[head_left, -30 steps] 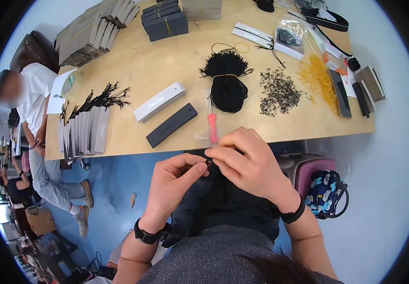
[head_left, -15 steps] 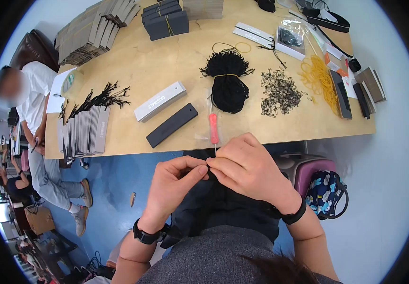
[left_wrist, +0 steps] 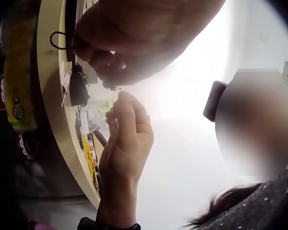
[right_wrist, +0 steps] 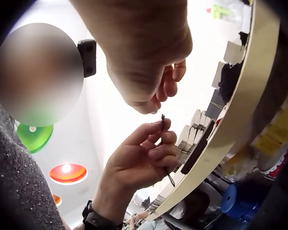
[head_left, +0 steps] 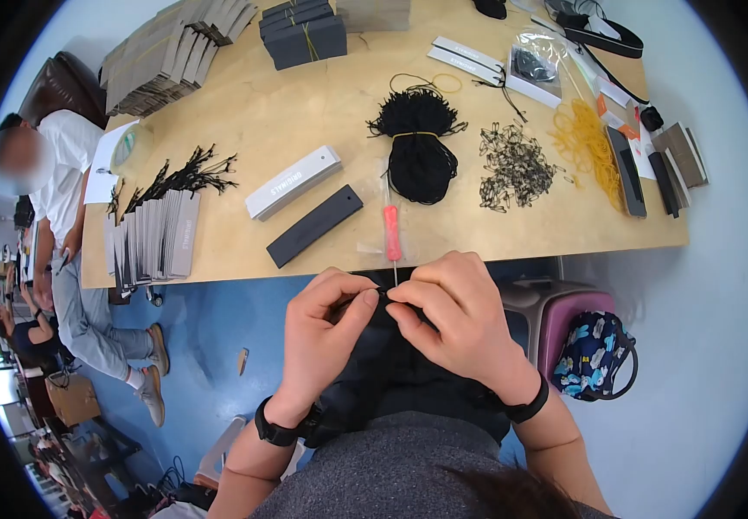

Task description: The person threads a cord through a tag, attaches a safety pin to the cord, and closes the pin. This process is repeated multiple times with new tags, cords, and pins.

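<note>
One pale wooden bench (head_left: 283,112) spreads across the top half of the frame, and the person sits working at its near edge. Upper left stands the biggest load, grey card stacks (head_left: 149,69). At the left, a row of grey tags (head_left: 158,238) has black cords trailing from its upper end; I'd take those as finished.

Just off the bench edge, the left hand (head_left: 326,320) and right hand (head_left: 456,320) meet in the middle of the frame. The left one pinches a looped black cord between thumb and fingers. The right one has its fingers curled close by; whether it grips anything, I can't tell.

Upper centre sits a banded bundle of black cords (head_left: 421,173), with a heap of small wire clips (head_left: 512,169) to its right. Both look plentiful, so I'd judge plenty of this work is left. Left of the bundle lie a white tag stack (head_left: 294,183) and a dark strip (head_left: 315,227), then a pink-handled tool (head_left: 392,233), its shaft reaching past the bench edge.

Smallest is the looped black cord (right_wrist: 163,120) itself, upright between the left fingers, with a tiny metal bit (left_wrist: 116,88) near the fingertips. That piece seems partway done: cord in hand, no tag on it that I can see.
</note>
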Tool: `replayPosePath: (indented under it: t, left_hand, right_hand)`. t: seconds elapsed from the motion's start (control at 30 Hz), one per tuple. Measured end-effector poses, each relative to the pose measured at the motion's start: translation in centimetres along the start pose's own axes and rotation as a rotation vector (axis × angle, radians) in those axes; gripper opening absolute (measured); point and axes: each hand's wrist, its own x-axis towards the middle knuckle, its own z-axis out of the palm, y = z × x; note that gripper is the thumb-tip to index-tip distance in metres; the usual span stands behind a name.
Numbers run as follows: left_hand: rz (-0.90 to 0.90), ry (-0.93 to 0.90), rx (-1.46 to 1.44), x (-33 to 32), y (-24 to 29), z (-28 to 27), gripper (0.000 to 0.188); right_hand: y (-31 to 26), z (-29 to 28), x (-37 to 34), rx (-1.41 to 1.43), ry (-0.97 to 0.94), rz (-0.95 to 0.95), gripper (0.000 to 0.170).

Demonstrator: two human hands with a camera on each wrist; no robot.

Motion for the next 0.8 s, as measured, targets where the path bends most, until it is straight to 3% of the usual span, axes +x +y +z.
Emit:
replayPosePath:
  t: [0.27,0.57,0.63,0.8]
  left_hand:
    - [-0.029,-0.035,-0.134,-0.2,0.1,0.0,0.008]
    - [-0.105,-0.120,0.021,-0.2,0.8,-0.6,0.013]
    - [-0.311,-0.148,-0.297,-0.1,1.1,-0.6,0.017]
    - [-0.374,-0.205,-0.457,-0.1,0.2,-1.4,0.018]
  right_hand:
    - [0.6,0.9,-0.4,-0.008,0.000,-0.019,0.024]
    - [0.9,1.0,-0.2,-0.141,-0.018,-0.067,0.024]
    - [0.9,0.8,-0.2,-0.150,0.001,-0.078,0.023]
    - [1.2,0.4,-0.4,-0.117,0.055,-0.062,0.025]
